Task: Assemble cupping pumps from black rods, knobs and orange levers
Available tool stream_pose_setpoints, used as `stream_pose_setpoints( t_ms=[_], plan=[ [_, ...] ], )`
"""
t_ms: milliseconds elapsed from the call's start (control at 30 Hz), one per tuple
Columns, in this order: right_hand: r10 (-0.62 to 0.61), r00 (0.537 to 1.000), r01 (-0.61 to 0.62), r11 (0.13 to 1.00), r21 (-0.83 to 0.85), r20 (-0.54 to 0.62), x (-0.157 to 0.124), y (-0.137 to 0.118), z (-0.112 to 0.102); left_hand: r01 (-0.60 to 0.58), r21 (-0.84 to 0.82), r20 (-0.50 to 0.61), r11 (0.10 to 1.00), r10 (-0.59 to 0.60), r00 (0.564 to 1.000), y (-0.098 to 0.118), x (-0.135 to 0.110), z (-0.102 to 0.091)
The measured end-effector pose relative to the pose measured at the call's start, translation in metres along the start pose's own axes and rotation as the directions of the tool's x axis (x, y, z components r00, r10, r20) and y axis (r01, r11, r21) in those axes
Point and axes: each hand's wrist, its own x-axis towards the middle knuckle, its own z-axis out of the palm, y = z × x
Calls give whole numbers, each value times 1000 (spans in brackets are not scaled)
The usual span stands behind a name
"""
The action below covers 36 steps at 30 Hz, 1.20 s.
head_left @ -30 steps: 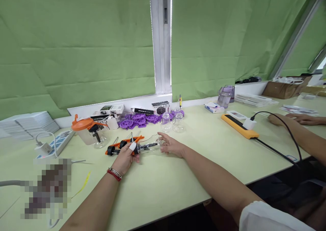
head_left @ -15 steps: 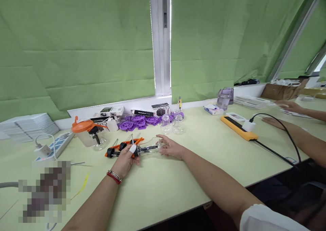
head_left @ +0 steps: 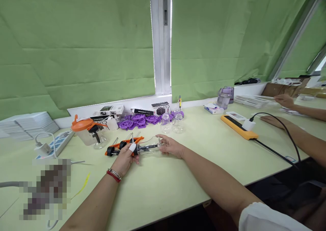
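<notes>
A small clear glass bottle (head_left: 149,147) lies on its side on the pale green table (head_left: 178,176), with a black dropper stem inside it. My left hand (head_left: 125,159) is closed around the black dropper cap at the bottle's neck; one fingertip is wrapped in white. My right hand (head_left: 170,145) grips the bottle's base from the right. Just behind the bottle lie orange and black dropper parts (head_left: 119,146).
Behind stand two empty clear bottles (head_left: 171,123), purple plastic discs (head_left: 139,119), small boxes (head_left: 137,110) and an orange-lidded jar (head_left: 86,132). A white power strip (head_left: 54,143) lies left, an orange power strip (head_left: 239,127) with black cable right. Another person's arms (head_left: 292,122) work at far right.
My hands stay on the bottle almost unmoved. The other person's far hand has moved back toward the papers at the far right.
</notes>
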Motion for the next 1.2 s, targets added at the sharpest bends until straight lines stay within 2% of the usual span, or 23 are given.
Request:
stream_pose_setpoints(
  t_ms=[133, 333, 533, 800, 967, 1200],
  plan=[
    [16, 999, -16, 1000, -13, -30, 2, 2, 1, -1, 0, -15, 1000, 1, 1000, 1, 0, 1],
    [-14, 1000, 14, 1000, 8, 11, -3, -3, -1, -10, -27, 0, 1000, 10, 1000, -1, 2, 0],
    [25, 999, -26, 999, -22, -28, 1, 1, 1, -19, -32, 20, 999, 19, 1000, -2, 2, -1],
    [-17, 1000, 17, 1000, 13, 19, -2, 0, -3, -20, -29, 13, 999, 20, 1000, -2, 1, -2],
    [18, 1000, -18, 1000, -2, -7, 0, 0, 0, -17, -20, 14, 1000, 17, 1000, -4, 4, -4],
    [0, 1000, 0, 999, -32, -5, 1, 3, 0, -27, -29, 7, 999, 27, 1000, -3, 2, -2]
  ],
)
